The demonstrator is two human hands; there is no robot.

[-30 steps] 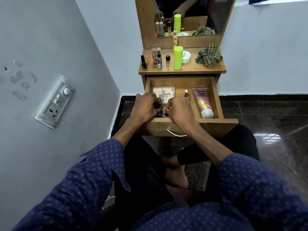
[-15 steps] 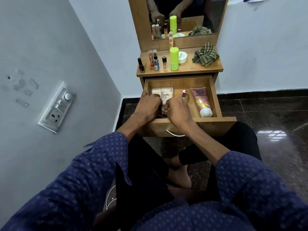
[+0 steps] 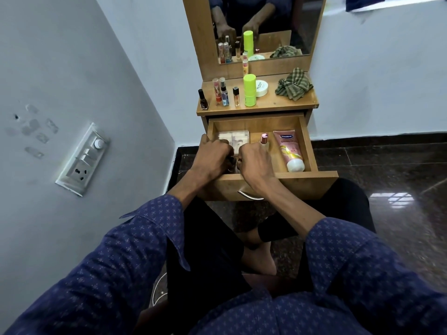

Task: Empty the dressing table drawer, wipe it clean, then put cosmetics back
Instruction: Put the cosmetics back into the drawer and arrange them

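The wooden drawer (image 3: 312,147) of the dressing table is pulled open. Both my hands are inside its front left part, fingers curled. My left hand (image 3: 214,157) and my right hand (image 3: 256,160) meet over small dark cosmetic bottles (image 3: 231,163) and grip them; the hands mostly hide these. Behind my hands lies a clear plastic box (image 3: 234,138). A pink-capped bottle (image 3: 264,138) stands beside my right hand. A pink lotion tube (image 3: 290,151) lies along the drawer's right side.
On the tabletop (image 3: 271,105) stand a black nail polish (image 3: 203,100), two spray bottles (image 3: 220,91), a small vial (image 3: 236,96), a green bottle (image 3: 249,90) and a white jar (image 3: 261,88). A checked cloth (image 3: 294,84) lies at the right. A wall with a switchboard (image 3: 83,160) is close on the left.
My hands have stayed in the drawer's front left and closed tighter together over the small bottles. The view shifted slightly.
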